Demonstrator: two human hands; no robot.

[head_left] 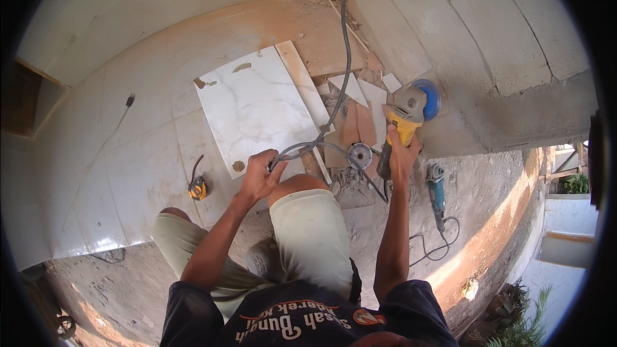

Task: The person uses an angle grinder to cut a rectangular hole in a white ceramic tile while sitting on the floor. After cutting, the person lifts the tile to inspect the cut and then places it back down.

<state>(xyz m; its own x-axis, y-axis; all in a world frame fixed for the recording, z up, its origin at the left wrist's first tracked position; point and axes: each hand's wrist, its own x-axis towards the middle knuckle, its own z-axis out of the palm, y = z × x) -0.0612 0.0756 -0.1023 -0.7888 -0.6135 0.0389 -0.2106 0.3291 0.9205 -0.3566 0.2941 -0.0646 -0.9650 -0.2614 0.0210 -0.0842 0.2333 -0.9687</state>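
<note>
My right hand (402, 151) grips the body of a yellow and grey angle grinder (407, 112) that carries a blue disc (429, 98) at its far end. My left hand (260, 173) is closed on the grinder's grey power cable (334, 106), which loops by my knee and runs up toward the far wall. A large white marble-look tile (257, 108) lies flat just beyond my left hand. I am crouched with both knees up.
Tile offcuts (360, 93) and a loose round disc (360, 154) lie between the big tile and the grinder. A second, teal grinder (437, 189) rests on the rough floor at right. A yellow tape measure (198, 187) sits at left. Block walls stand behind.
</note>
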